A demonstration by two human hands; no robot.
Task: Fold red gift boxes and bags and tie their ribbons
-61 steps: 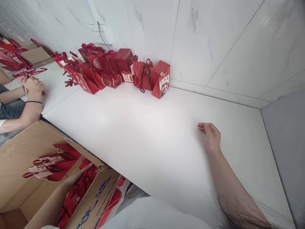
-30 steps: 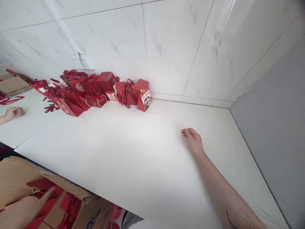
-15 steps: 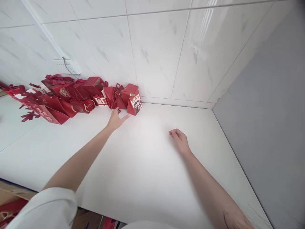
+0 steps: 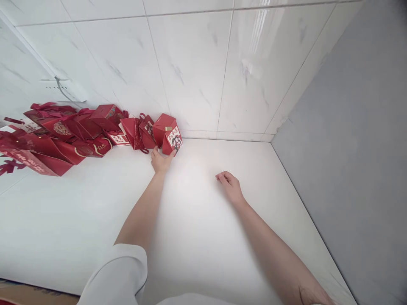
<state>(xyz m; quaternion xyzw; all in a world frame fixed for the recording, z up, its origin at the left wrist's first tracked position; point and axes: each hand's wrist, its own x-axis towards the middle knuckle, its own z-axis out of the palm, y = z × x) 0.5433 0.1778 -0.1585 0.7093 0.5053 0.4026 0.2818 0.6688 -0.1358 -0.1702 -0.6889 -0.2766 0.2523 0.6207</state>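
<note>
My left hand (image 4: 161, 162) is closed round the lower front of a red paper gift box (image 4: 161, 127), its thumb at the right corner and its fingers at the left side. The box has a white label with a cartoon couple and a small gold tab. Close on its left stands another red box (image 4: 147, 134) with a ribbon loop. Apart from the boxes, my right hand (image 4: 230, 185) hovers over the white tabletop (image 4: 197, 224), its fingers curled in towards the thumb. I see nothing in it.
Several red gift boxes (image 4: 85, 123) and bags with ribbons and cord handles crowd the back left, along the tiled wall (image 4: 193, 67). A grey panel (image 4: 343, 144) bounds the right side. Part of a cardboard box (image 4: 34, 292) shows below the front edge.
My left hand has moved right and taken hold of the end box, which has shifted slightly right from its neighbour. The view has turned right. My right hand keeps its curled pose.
</note>
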